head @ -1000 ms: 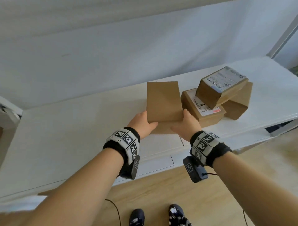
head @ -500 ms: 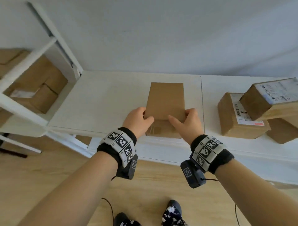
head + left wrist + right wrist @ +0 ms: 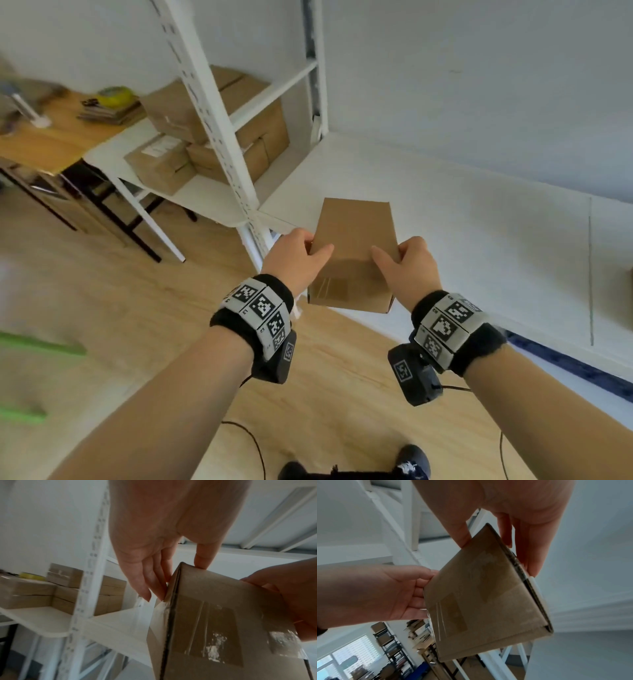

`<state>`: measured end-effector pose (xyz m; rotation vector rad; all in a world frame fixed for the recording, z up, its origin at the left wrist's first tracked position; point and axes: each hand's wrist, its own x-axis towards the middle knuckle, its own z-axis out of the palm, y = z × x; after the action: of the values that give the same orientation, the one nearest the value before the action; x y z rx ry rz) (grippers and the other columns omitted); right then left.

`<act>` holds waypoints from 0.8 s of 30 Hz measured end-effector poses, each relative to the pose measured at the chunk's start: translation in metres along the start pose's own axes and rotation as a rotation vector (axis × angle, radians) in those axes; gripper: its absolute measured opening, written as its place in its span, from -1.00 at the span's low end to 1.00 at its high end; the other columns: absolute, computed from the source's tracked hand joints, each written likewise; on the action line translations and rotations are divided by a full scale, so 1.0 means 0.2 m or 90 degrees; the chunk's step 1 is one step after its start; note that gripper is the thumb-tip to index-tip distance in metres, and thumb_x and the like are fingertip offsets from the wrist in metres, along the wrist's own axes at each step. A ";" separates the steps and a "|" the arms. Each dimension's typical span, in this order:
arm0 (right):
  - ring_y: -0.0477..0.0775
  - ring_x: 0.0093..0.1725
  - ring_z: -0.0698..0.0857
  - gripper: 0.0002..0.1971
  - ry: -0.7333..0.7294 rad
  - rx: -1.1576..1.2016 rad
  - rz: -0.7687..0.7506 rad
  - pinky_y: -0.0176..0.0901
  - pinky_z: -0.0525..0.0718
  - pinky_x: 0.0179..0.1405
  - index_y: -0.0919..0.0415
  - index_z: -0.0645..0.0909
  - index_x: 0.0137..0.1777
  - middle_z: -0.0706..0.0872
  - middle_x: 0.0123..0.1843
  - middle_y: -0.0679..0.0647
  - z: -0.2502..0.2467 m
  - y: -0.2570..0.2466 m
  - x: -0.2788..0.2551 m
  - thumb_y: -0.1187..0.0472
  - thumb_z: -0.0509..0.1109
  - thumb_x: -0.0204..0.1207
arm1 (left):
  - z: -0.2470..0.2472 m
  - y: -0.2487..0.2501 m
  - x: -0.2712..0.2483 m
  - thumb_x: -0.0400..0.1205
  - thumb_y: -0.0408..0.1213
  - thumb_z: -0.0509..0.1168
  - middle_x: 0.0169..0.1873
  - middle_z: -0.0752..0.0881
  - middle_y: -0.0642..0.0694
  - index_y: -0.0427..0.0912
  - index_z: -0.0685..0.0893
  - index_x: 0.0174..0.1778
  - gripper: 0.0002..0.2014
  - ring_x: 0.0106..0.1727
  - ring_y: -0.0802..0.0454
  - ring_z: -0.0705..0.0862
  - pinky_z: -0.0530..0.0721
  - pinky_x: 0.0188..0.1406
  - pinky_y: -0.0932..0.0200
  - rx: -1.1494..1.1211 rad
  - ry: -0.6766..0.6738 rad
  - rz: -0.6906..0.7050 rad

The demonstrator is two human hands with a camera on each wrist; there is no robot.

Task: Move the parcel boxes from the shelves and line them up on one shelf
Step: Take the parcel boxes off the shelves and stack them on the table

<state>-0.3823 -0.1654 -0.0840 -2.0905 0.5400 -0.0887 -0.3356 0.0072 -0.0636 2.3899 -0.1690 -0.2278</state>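
Observation:
I hold a plain brown parcel box (image 3: 354, 240) (image 3: 214, 622) (image 3: 484, 595) between both hands, over the front left end of the white shelf (image 3: 462, 212). My left hand (image 3: 296, 258) (image 3: 164, 550) grips its left side, thumb on top and fingers down the side. My right hand (image 3: 409, 265) (image 3: 513, 524) grips the right side the same way. Clear tape patches show on the box's near face. Whether the box's bottom touches the shelf is not visible.
A white perforated upright (image 3: 219, 137) stands just left of the box. Beyond it, the neighbouring shelf (image 3: 202, 195) carries a stack of brown boxes (image 3: 209, 133). A wooden desk (image 3: 51, 144) with a yellow tape roll is at far left. Wooden floor lies below.
The box and both hands have travelled left along the shelf, away from the labelled boxes, which have left the view. The upright and the neighbouring shelf's boxes are now close on the left.

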 end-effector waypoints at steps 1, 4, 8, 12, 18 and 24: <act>-0.05 -0.28 0.52 -0.61 -0.013 -0.005 -0.009 -0.20 0.48 -0.41 0.26 0.38 0.06 0.54 -0.15 0.03 0.07 -0.05 -0.02 -0.06 0.34 0.53 | -0.07 -0.07 -0.02 0.61 0.03 0.27 -0.07 0.66 0.07 -0.12 0.57 0.13 -0.68 0.00 0.08 0.65 0.56 -0.04 0.19 0.008 0.008 -0.007; -0.03 -0.25 0.54 -0.60 -0.050 -0.018 -0.040 -0.19 0.49 -0.38 0.25 0.38 0.08 0.54 -0.15 0.03 0.29 -0.21 -0.07 -0.07 0.33 0.53 | -0.27 -0.26 -0.06 0.61 0.06 0.25 -0.04 0.67 0.02 -0.13 0.58 0.12 -0.65 0.03 0.03 0.65 0.58 -0.03 0.14 0.033 0.039 -0.027; -0.08 -0.26 0.54 -0.61 -0.113 -0.020 -0.076 -0.20 0.52 -0.38 0.23 0.37 0.08 0.53 -0.18 -0.03 0.59 -0.42 -0.12 -0.09 0.31 0.54 | -0.52 -0.49 -0.12 0.62 0.01 0.27 -0.04 0.64 0.00 -0.13 0.57 0.10 -0.70 -0.03 0.07 0.61 0.57 -0.04 0.16 0.002 0.087 -0.073; -0.03 -0.22 0.56 -0.61 -0.163 -0.032 -0.111 -0.14 0.56 -0.30 0.23 0.38 0.11 0.54 -0.16 -0.03 0.84 -0.59 -0.14 -0.09 0.29 0.55 | -0.71 -0.71 -0.15 0.60 0.04 0.30 0.00 0.62 0.02 -0.14 0.55 0.22 -0.61 0.01 0.05 0.59 0.58 0.03 0.13 -0.019 0.133 -0.139; -0.05 -0.23 0.55 -0.63 -0.202 -0.063 -0.157 -0.22 0.47 -0.35 0.23 0.36 0.20 0.52 -0.16 -0.04 1.15 -0.76 -0.04 -0.03 0.25 0.59 | -0.87 -0.94 -0.05 0.57 -0.03 0.36 0.13 0.65 -0.08 -0.16 0.46 0.37 -0.49 0.04 0.03 0.60 0.61 0.14 0.09 -0.081 0.155 -0.201; 0.16 -0.04 0.63 -0.65 -0.220 -0.083 -0.157 0.08 0.66 -0.04 0.21 0.37 0.24 0.62 0.01 0.12 1.47 -0.91 0.27 0.00 0.23 0.59 | -0.99 -1.13 0.27 0.57 -0.01 0.36 0.12 0.67 -0.09 -0.12 0.40 0.44 -0.44 0.03 0.02 0.62 0.57 0.01 0.12 -0.049 0.148 -0.239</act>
<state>-0.1920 0.1276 -0.1049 -2.2288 0.0798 0.1686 -0.2279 0.2925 -0.0799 2.3330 0.3921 -0.1254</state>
